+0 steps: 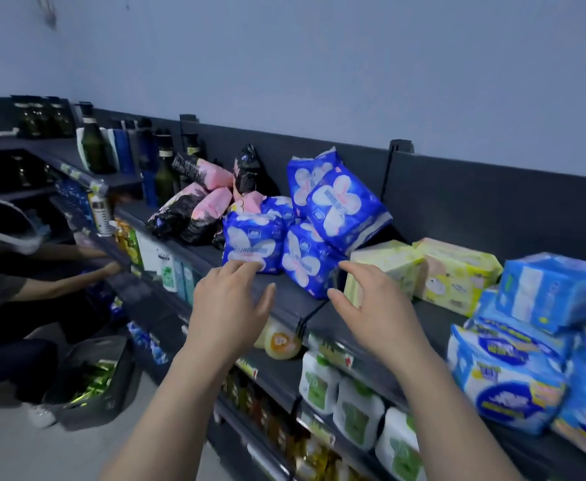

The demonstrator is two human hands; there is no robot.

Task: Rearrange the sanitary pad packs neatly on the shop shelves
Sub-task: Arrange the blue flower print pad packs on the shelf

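Right now 2 hands reach over the top shelf [286, 302] toward a heap of blue sanitary pad packs [305, 258]. The left hand [229, 303] has its fingertips at 1 pack's lower edge, and the right hand [371, 300] hovers just beside another. Each grip is open, fingers spread, holding nothing. Left of the heap lie pink-and-black packs [194, 210], right of it yellow-green packs [454, 272].

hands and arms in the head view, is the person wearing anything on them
Nothing shows. The left hand and right hand are bare: no gloves, rings, watch or bracelet visible. The left forearm and right forearm are bare too, no sleeve in view down to the picture's bottom edge.
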